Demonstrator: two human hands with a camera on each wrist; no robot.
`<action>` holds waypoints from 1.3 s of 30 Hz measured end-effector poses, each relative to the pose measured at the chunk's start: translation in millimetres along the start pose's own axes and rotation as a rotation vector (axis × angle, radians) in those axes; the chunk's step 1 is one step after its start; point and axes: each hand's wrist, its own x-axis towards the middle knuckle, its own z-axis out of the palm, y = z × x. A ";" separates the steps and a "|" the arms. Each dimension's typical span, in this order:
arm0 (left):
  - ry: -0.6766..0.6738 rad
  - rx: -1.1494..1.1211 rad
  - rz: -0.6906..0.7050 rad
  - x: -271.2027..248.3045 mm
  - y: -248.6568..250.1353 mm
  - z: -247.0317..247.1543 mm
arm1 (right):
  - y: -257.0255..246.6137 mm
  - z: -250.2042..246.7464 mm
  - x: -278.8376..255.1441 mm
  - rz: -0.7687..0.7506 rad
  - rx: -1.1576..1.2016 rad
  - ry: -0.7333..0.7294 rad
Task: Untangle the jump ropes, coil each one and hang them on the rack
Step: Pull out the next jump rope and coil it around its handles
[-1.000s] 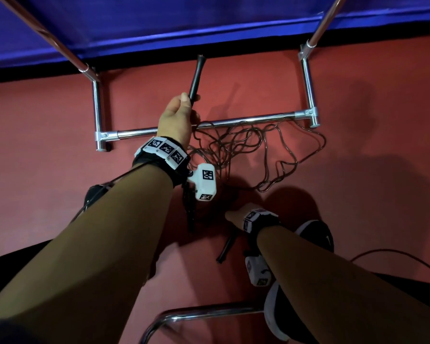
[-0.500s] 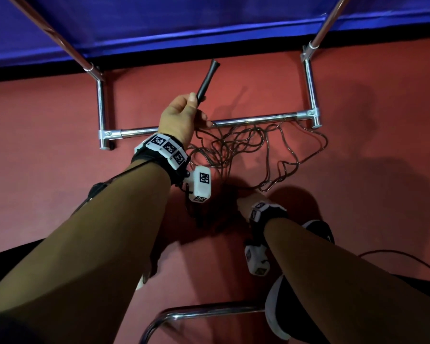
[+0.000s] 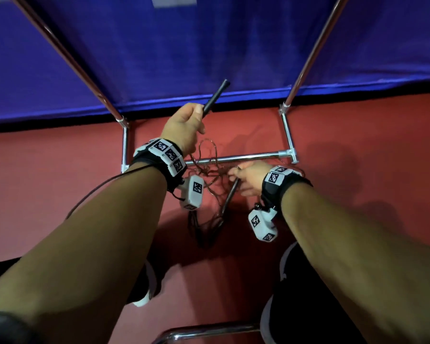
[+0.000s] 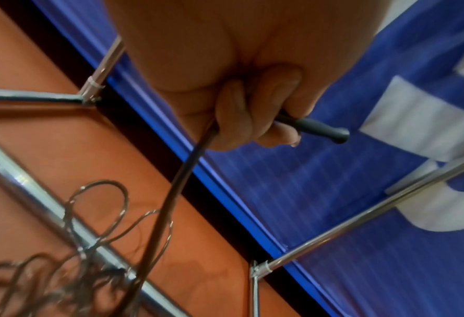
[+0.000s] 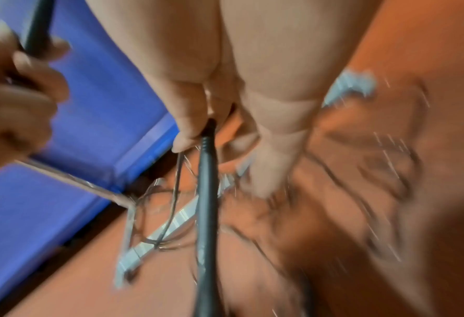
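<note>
The left hand [image 3: 184, 127] is wrapped round a black jump-rope handle [image 3: 215, 96], raised and pointing up toward the far blue curtain [image 3: 209, 45]; the left wrist view shows the fingers [image 4: 255, 120] curled tight on it with the thin cord leaving the near end of the fist. The right hand [image 3: 248, 176], lower and to the right, pinches the top of a second black handle [image 3: 230, 194] that hangs down toward the floor. Between and below the two hands the tangle of jump ropes [image 3: 209, 170] lies draped over the low chrome crossbar of the rack [image 3: 253, 156] and spills onto the red floor [image 3: 60, 182]; more handles seem to lie in the shadow nearer the feet. The cord looks thin, wiry and springy, light but quick to kink and snag on itself and the bar, so I judge the stiff, grippy handles the best hold, working each cord free loop by loop rather than tugging.
</note>
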 end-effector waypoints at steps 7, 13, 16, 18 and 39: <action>-0.174 0.187 0.266 -41.7 103.0 -41.9 | -107.7 -23.3 -91.2 -0.217 0.457 -0.005; -0.304 0.293 0.334 -103.0 192.4 -80.9 | -183.2 -21.5 -195.2 -0.402 0.417 -0.073; -0.414 0.382 0.347 -127.9 224.4 -93.4 | -198.8 -12.2 -234.4 -0.459 0.227 -0.168; -0.460 0.558 0.344 -140.6 239.5 -99.7 | -205.2 -2.2 -257.5 -0.519 0.066 -0.201; -0.470 0.299 0.140 -147.3 181.7 -58.8 | -177.5 12.0 -257.9 -0.748 -0.286 0.447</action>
